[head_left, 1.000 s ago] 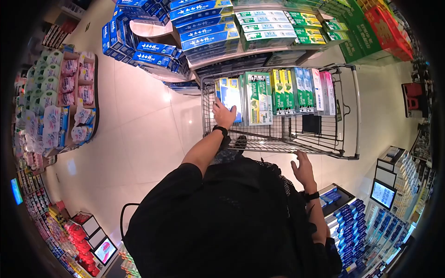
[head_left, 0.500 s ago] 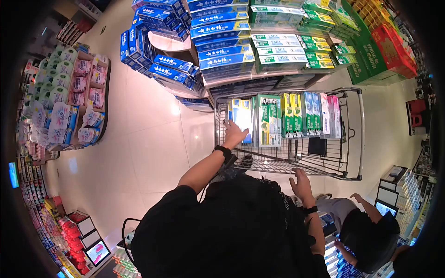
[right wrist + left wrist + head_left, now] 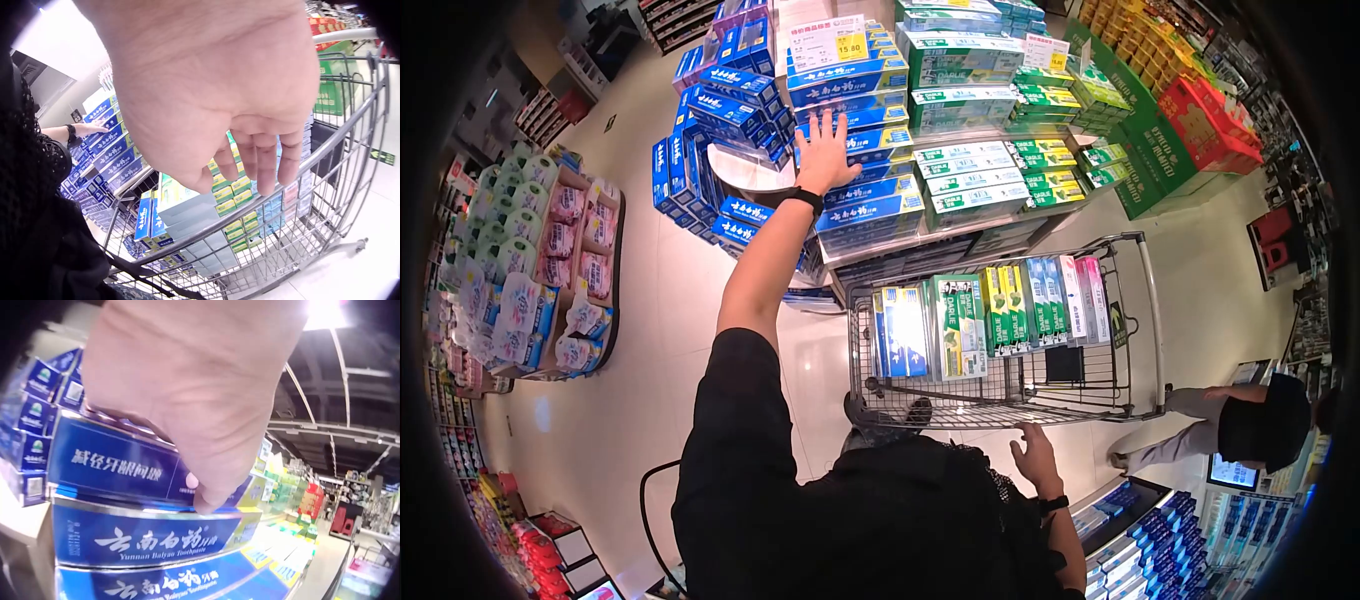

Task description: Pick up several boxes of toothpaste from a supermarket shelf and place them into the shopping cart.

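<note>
My left hand [image 3: 825, 162] is spread over a stack of blue toothpaste boxes [image 3: 862, 215] on the display, its fingers extended. In the left wrist view the thumb lies against the front of an upper toothpaste box [image 3: 119, 465]; the other fingertips are hidden behind the hand. Lower down, my right hand [image 3: 1035, 462] hangs at the near rim of a wire shopping cart [image 3: 1155, 330], fingers loosely bent and holding nothing. Inside the cart stand a blue-and-white pack [image 3: 903, 335], green Darlie boxes [image 3: 957, 330], and further blue, white and pink boxes [image 3: 1092, 300].
Green toothpaste boxes [image 3: 975, 190] fill the display's right side, beside a green bin [image 3: 1145, 175]. Pink and green packs [image 3: 565, 225] stand on an island at left. Another person [image 3: 1265, 425] is at right, near a shelf of blue boxes [image 3: 1150, 550].
My left hand has left the blue-and-white pack in the cart and reached up to the blue boxes on the display. The other person came into view and moved right. My right hand stays by the cart.
</note>
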`<action>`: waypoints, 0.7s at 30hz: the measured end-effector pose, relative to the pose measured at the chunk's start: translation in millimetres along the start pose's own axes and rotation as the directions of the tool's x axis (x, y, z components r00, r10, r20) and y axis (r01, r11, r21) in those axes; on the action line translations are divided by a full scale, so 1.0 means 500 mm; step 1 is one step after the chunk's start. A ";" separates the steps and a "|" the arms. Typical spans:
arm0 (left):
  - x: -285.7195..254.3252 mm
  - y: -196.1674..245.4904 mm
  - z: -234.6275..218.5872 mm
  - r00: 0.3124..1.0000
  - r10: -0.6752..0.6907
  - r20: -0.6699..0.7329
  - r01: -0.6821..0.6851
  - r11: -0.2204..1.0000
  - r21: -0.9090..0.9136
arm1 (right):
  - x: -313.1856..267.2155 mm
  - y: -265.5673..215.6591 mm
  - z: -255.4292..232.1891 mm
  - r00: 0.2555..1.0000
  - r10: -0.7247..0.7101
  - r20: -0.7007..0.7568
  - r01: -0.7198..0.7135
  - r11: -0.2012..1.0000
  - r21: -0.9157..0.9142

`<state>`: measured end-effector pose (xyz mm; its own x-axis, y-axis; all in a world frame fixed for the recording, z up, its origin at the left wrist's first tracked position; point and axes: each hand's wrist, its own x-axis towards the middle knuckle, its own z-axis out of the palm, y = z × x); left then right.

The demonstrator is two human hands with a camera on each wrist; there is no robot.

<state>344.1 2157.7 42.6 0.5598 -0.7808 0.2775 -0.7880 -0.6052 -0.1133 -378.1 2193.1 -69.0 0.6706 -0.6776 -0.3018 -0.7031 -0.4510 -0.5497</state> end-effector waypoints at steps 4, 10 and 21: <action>-0.015 0.016 -0.016 1.000 -0.012 -0.008 0.012 0.999 0.049 | -0.017 0.012 0.009 1.000 0.030 -0.004 -0.030 0.999 -0.020; -0.007 -0.029 -0.044 0.987 0.118 0.110 -0.111 0.992 -0.064 | -0.034 0.006 0.029 0.999 0.040 0.012 -0.040 0.999 -0.007; -0.141 0.056 -0.140 0.998 0.070 0.011 -0.061 0.934 -0.352 | -0.011 0.010 0.023 0.998 0.061 0.001 -0.061 0.997 0.036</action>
<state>264.6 2206.7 86.8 0.5064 -0.8227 0.2583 -0.8605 -0.4629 0.2128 -382.6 2201.4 -78.7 0.6264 -0.7037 -0.3354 -0.7340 -0.3876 -0.5577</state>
